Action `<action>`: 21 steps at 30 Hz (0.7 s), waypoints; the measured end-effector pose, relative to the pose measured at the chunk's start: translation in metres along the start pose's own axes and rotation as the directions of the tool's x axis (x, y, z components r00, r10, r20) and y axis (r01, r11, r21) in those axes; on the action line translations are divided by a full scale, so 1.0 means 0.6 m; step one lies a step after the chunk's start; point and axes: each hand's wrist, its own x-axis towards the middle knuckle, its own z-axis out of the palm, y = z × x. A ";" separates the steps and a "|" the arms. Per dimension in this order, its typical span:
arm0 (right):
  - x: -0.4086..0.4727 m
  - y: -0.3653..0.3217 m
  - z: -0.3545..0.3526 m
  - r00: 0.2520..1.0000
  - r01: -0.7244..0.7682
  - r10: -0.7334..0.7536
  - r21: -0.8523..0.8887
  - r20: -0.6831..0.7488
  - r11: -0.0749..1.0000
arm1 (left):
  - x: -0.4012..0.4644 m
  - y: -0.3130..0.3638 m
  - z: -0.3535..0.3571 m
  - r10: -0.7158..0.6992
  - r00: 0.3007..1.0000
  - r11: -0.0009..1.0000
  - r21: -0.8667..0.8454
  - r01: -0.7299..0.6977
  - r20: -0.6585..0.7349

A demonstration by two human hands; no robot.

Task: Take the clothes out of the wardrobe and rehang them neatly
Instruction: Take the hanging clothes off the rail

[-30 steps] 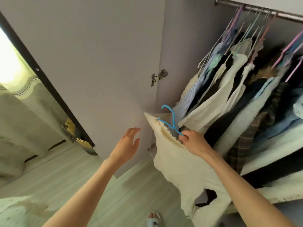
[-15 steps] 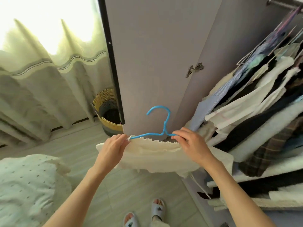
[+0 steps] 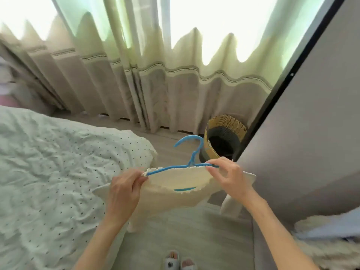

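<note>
Hands clamped on cream top (image 3: 175,193): left hand (image 3: 124,193) pinching 9 o'clock shoulder, right hand (image 3: 231,180) pinching 3 o'clock end of blue hanger (image 3: 191,162). Long axis running 9-to-3, bed (image 3: 48,162) off at 9.

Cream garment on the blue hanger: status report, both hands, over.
Left hand pinches cream garment at its left shoulder. Right hand pinches blue hanger at right arm. Garment on hanger, held above floor beside bed. Nothing in the way.
</note>
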 end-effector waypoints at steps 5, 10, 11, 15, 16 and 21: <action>0.078 -0.013 0.055 0.951 0.255 -0.221 -0.141 0.216 0.957 | -0.087 -0.008 -0.057 -0.364 0.903 0.920 0.063 0.387 -0.229; 0.137 -0.081 0.136 0.864 0.477 -0.440 -0.123 0.243 0.870 | -0.145 0.013 -0.102 -0.573 0.706 0.784 -0.027 0.620 -0.417; 0.144 -0.099 0.154 0.851 0.505 -0.475 -0.104 0.223 0.857 | -0.151 0.016 -0.115 -0.592 0.665 0.764 -0.053 0.643 -0.456; 0.173 -0.180 0.214 0.791 0.602 -0.588 -0.040 0.171 0.798 | -0.149 0.013 -0.173 -0.604 0.530 0.709 -0.097 0.699 -0.595; 0.185 -0.202 0.228 0.774 0.625 -0.615 -0.026 0.152 0.780 | -0.144 0.007 -0.188 -0.594 0.506 0.703 -0.098 0.704 -0.626; 0.265 -0.326 0.295 0.674 0.737 -0.738 0.030 0.031 0.675 | -0.100 -0.048 -0.277 -0.504 0.433 0.720 -0.086 0.689 -0.747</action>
